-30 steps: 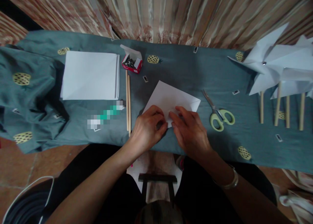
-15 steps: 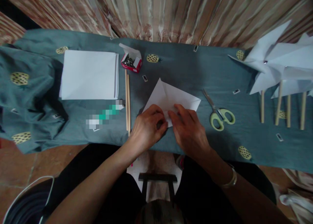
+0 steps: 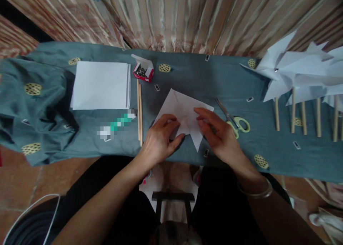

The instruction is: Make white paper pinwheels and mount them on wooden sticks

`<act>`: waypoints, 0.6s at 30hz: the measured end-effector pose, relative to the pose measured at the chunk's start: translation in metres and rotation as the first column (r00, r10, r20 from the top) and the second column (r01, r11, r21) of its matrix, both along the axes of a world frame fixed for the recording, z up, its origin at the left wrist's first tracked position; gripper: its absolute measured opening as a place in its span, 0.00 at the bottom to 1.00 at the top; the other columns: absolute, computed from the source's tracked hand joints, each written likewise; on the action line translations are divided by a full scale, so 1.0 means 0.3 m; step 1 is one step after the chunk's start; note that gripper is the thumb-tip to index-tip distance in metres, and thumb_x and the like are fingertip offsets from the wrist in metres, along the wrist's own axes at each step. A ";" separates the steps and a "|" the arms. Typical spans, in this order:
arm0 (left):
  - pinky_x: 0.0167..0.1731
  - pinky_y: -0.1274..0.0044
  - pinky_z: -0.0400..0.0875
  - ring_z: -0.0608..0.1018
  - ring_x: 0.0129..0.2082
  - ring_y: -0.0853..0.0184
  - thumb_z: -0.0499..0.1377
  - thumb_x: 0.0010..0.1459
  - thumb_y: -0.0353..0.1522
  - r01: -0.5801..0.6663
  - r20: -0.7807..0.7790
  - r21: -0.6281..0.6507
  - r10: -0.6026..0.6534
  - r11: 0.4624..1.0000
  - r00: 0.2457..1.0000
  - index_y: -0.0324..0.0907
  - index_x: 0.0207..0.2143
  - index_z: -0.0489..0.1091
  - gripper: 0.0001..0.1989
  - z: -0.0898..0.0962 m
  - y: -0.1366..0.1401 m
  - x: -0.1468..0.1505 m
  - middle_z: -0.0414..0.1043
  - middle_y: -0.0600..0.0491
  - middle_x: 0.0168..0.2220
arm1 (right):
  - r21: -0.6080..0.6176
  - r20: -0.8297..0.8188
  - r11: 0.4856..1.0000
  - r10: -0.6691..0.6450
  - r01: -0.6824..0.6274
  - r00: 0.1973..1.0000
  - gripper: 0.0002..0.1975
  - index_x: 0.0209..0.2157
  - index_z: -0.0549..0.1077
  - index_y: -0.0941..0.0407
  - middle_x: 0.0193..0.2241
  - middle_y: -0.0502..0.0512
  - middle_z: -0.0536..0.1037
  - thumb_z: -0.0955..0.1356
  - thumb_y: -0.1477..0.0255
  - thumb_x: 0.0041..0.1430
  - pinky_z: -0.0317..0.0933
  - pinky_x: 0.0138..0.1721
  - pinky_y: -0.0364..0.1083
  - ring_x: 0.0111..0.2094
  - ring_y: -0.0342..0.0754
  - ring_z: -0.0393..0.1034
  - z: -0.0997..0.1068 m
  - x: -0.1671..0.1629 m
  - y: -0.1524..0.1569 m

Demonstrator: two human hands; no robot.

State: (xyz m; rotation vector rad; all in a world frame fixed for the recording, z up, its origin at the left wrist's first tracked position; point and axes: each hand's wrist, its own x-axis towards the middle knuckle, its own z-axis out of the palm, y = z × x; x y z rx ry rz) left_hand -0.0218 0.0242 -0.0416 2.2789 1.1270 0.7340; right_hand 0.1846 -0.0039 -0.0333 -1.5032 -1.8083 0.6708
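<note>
A white sheet of paper (image 3: 183, 105), cut and creased with pointed corners, lies on the cloth in front of me. My left hand (image 3: 162, 138) rests on its left side, the index finger and thumb apart with paper showing between them. Over the right side is my right hand (image 3: 218, 134), fingers stretched out and apart; whether its fingertips touch the sheet I cannot tell. One pointed flap hangs toward me between the hands. Just beyond the right hand lie scissors (image 3: 227, 114) with light green handles, one loop partly hidden by that hand.
Left of the sheet are two wooden sticks (image 3: 139, 113), a red box (image 3: 144, 73) of metal pins, a stack of white paper (image 3: 102, 84) and a blurred-out green and white item (image 3: 119, 123). Finished paper pinwheels (image 3: 284, 71) on sticks lie at the right on the blue-green tablecloth (image 3: 200, 77).
My right hand has moved right, away from the left hand, and its fingers have spread. The left thumb has come away from the fingers. A pointed flap now shows at the sheet's near side.
</note>
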 end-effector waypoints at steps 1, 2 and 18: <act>0.44 0.68 0.77 0.79 0.44 0.59 0.60 0.61 0.37 -0.003 -0.002 0.006 0.003 1.000 1.000 0.38 0.44 0.71 0.13 -0.001 -0.001 -0.001 0.71 0.43 0.47 | 0.010 -0.001 1.000 -0.021 0.021 1.000 0.18 0.57 0.70 0.52 0.56 0.59 0.75 0.61 0.69 0.69 0.67 0.57 0.57 0.57 0.54 0.70 0.000 0.015 0.004; 0.44 0.67 0.78 0.78 0.45 0.59 0.61 0.60 0.37 -0.006 -0.002 0.012 0.006 1.000 1.000 0.38 0.46 0.71 0.15 -0.002 -0.003 -0.002 0.71 0.43 0.47 | 0.032 0.025 0.999 -0.040 0.039 0.999 0.18 0.57 0.70 0.53 0.55 0.60 0.75 0.62 0.69 0.68 0.67 0.57 0.58 0.56 0.54 0.71 -0.003 0.029 0.008; 0.48 0.65 0.77 0.76 0.49 0.61 0.52 0.59 0.20 0.042 -0.038 0.150 -0.037 0.988 0.999 0.42 0.50 0.69 0.19 -0.004 -0.014 -0.057 0.68 0.43 0.56 | 0.109 0.288 0.992 -0.086 0.057 0.954 0.19 0.55 0.72 0.58 0.49 0.63 0.80 0.62 0.69 0.66 0.70 0.50 0.58 0.48 0.58 0.76 0.005 0.099 0.026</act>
